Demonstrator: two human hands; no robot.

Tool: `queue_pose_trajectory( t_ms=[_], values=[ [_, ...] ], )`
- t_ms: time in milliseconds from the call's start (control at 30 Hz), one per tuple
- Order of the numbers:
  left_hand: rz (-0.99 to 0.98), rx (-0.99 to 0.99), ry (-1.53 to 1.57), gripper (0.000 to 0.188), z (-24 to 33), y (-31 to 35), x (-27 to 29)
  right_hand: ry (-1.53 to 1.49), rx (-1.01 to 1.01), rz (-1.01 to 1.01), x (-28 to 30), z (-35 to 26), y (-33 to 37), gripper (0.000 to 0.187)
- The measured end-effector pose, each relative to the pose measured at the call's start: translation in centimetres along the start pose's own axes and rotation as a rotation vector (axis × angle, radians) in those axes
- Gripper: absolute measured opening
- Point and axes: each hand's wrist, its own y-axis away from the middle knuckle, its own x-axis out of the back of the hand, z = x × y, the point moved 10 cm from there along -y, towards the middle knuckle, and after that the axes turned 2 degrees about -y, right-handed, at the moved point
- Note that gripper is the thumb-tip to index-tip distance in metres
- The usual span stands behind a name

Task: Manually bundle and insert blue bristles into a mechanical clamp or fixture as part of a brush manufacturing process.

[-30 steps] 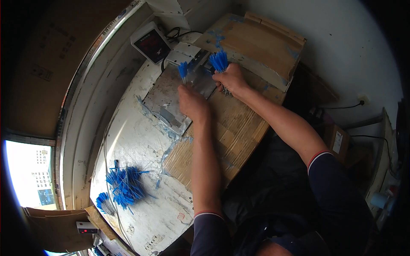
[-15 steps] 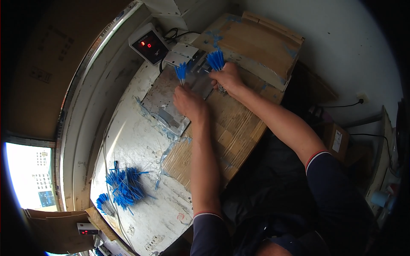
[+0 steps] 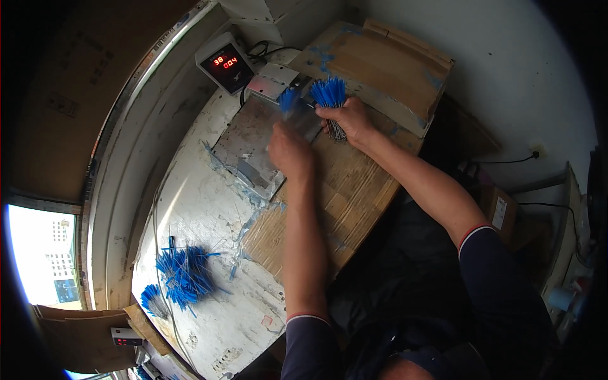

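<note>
My right hand (image 3: 352, 121) is closed around a thick bundle of thin metal wires with blue tips (image 3: 328, 94). The blue ends point up and away, and the bare wire ends stick out below the fingers. To its left, my left hand (image 3: 291, 152) pinches a smaller bunch of the same blue-tipped wires (image 3: 286, 100), which is smeared by motion. Both hands are over a worn metal plate (image 3: 244, 142) and the cardboard beside it. A digital display box (image 3: 224, 63) with lit red digits stands just beyond the plate.
A tangled heap of blue-tipped wires (image 3: 185, 273) lies on the white worktop (image 3: 190, 202) at the lower left, with a smaller fanned bunch (image 3: 152, 301) beside it. Cardboard sheeting (image 3: 342, 190) covers the near right side. A flat cardboard box (image 3: 386, 66) sits at the back.
My left hand has moved right with its small bunch, toward the right hand. The bundle in my right hand looks wider and has shifted slightly right. The red digits on the display have changed.
</note>
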Motion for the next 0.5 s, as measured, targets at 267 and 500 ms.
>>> queue_pose_trajectory(
  t_ms=[267, 500],
  values=[
    [-0.051, -0.017, -0.091, 0.008, 0.05, 0.28, -0.60, 0.015, -0.048, -0.005, 0.20, 0.28, 0.35, 0.013],
    [-0.032, -0.077, -0.102, 0.016, 0.74, 0.26, -0.35, 0.059, -0.069, -0.083, 0.11, -0.07, 0.33, 0.015]
  ],
)
